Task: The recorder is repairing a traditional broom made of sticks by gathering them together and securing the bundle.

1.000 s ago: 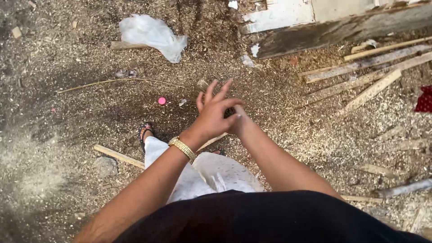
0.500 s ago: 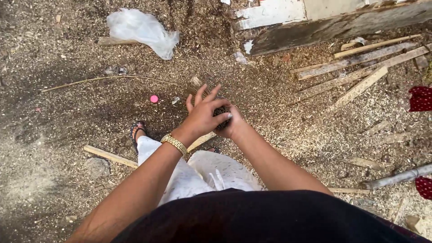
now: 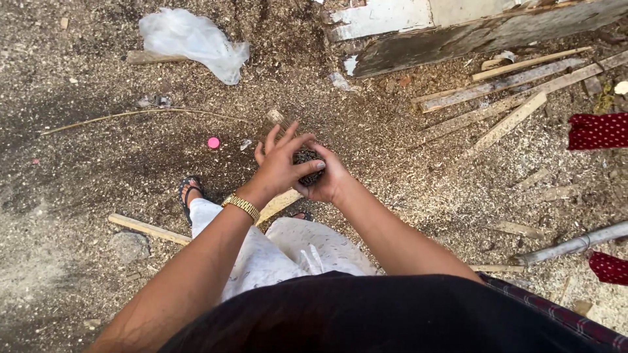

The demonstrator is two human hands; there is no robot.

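Note:
My right hand (image 3: 332,182) is closed around the upper end of a dark bundle of thin sticks (image 3: 307,159), held upright in front of me and seen end-on. My left hand (image 3: 278,167), with a gold watch (image 3: 243,207) on its wrist, lies flat against the top and side of the bundle, fingers spread. Below the hands are my white trousers (image 3: 288,252) and a sandalled foot (image 3: 188,189). The rest of the bundle is hidden under my hands.
Sawdust and wood chips cover the ground. A crumpled plastic bag (image 3: 191,40) and a pink cap (image 3: 214,142) lie at the left. Wooden slats (image 3: 504,91) and a dark plank (image 3: 484,36) lie at the upper right, a stick (image 3: 147,229) by my foot, red cloth (image 3: 596,131) at the right.
My left hand came down from raised with splayed fingers onto the top of the bundle. Both hands drifted slightly left and the view shifted, bringing more red cloth into sight.

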